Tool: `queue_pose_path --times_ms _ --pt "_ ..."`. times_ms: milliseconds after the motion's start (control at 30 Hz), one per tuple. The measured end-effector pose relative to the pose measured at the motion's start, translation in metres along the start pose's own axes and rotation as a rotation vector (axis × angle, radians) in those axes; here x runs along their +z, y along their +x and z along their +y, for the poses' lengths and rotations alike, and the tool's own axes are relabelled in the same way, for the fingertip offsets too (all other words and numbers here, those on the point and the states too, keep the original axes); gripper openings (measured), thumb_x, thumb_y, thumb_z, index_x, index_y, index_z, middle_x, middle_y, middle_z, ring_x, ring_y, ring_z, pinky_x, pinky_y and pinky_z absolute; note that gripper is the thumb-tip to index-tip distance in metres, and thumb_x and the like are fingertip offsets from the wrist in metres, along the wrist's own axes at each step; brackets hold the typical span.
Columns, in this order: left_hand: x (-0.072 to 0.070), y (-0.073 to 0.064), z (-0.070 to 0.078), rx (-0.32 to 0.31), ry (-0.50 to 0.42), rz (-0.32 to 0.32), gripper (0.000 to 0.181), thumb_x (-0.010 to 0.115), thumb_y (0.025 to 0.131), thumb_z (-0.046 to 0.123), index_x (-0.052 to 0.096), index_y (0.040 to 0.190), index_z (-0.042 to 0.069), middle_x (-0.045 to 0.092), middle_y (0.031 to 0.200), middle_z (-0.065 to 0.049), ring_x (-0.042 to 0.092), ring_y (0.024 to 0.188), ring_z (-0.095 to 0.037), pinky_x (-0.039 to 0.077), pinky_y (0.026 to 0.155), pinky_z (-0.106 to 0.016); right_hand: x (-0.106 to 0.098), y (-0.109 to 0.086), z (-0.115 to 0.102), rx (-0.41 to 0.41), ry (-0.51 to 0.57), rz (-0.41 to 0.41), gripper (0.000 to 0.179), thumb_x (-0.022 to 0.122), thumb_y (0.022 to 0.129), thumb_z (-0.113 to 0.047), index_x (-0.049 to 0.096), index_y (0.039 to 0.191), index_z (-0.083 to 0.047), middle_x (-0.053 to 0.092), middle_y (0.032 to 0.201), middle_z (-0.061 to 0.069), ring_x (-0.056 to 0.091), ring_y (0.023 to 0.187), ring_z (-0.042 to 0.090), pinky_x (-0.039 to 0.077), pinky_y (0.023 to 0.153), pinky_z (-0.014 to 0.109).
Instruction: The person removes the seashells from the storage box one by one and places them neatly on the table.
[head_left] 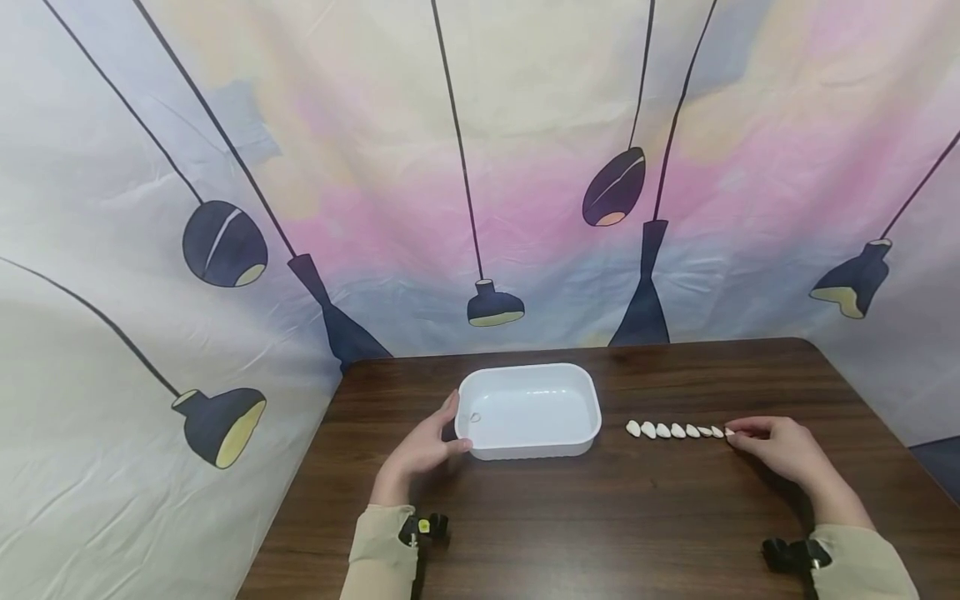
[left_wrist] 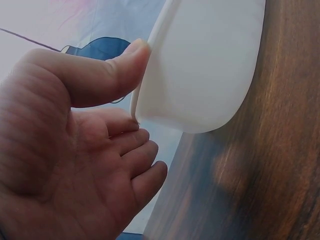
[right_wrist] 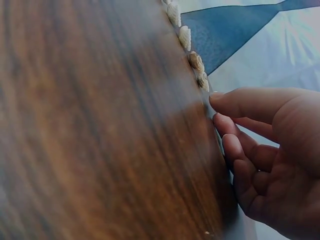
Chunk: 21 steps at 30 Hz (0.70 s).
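Note:
A white rectangular dish stands on the table, its left end held by my left hand. In the left wrist view the thumb of that hand lies at the rim of the dish and the other fingers are loosely bent beside its end. Right of the dish runs a row of several small white seashells; their ribbed surfaces show in the right wrist view. My right hand pinches a shell at the row's right end, mostly hidden by thumb and forefinger.
Everything stands on a dark brown wooden table with rounded far corners. A small pale ring-shaped thing shows inside the dish at its left. Behind the table hangs a cloth printed with lamps.

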<state>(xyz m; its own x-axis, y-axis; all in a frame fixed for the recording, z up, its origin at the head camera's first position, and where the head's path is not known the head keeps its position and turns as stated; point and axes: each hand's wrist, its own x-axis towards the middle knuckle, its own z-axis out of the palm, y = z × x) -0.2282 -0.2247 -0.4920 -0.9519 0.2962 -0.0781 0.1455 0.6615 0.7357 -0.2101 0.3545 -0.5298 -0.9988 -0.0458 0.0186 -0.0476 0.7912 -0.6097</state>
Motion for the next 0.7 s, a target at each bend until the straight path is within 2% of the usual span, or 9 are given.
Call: queue_pose_path --times_ms 133,300,467,600,700 --pt "-0.001 0.0 0.0 0.003 -0.002 0.001 0.094 0.078 0.097 0.028 0.024 0.169 0.003 0.018 0.177 -0.013 0.021 0.162 -0.035 0.023 0.127 -0.06 0.0 0.001 0.0 -0.004 -0.006 0.006 0.031 0.078 0.099 -0.024 0.079 0.116 0.002 0.078 0.107 0.019 0.07 0.104 0.046 0.053 0.087 0.064" --pt "-0.002 0.0 -0.001 0.003 0.001 0.002 0.094 0.078 0.097 0.03 0.024 0.169 0.004 0.018 0.177 -0.012 0.021 0.162 -0.035 0.023 0.127 -0.06 0.0 0.002 0.0 -0.003 0.0 -0.008 0.033 0.077 0.1 -0.025 0.079 0.118 0.002 0.078 0.107 0.017 0.07 0.103 0.043 0.053 0.087 0.064" --pt "-0.002 0.001 0.001 0.002 0.004 -0.004 0.094 0.078 0.097 0.03 0.024 0.169 0.004 0.018 0.177 -0.012 0.021 0.162 -0.034 0.023 0.127 -0.059 -0.01 0.001 -0.003 0.007 0.004 -0.03 0.042 0.077 0.101 -0.031 0.076 0.123 0.005 0.077 0.107 0.016 0.069 0.103 0.041 0.054 0.087 0.061" --pt "-0.002 0.0 0.002 0.0 -0.001 -0.007 0.094 0.078 0.097 0.03 0.024 0.169 0.003 0.018 0.177 -0.012 0.021 0.162 -0.034 0.023 0.127 -0.06 -0.017 0.001 -0.021 -0.009 0.003 0.061 0.041 0.074 0.103 -0.028 0.074 0.125 0.006 0.077 0.109 0.022 0.07 0.1 0.04 0.055 0.079 0.052" --pt "-0.001 -0.001 0.003 0.001 -0.003 -0.007 0.094 0.078 0.096 0.03 0.025 0.169 0.003 0.018 0.177 -0.012 0.022 0.162 -0.035 0.023 0.127 -0.06 -0.011 0.006 -0.054 -0.085 0.031 0.15 0.034 0.073 0.103 -0.025 0.076 0.124 0.001 0.078 0.108 0.02 0.07 0.091 0.033 0.052 0.071 0.041"
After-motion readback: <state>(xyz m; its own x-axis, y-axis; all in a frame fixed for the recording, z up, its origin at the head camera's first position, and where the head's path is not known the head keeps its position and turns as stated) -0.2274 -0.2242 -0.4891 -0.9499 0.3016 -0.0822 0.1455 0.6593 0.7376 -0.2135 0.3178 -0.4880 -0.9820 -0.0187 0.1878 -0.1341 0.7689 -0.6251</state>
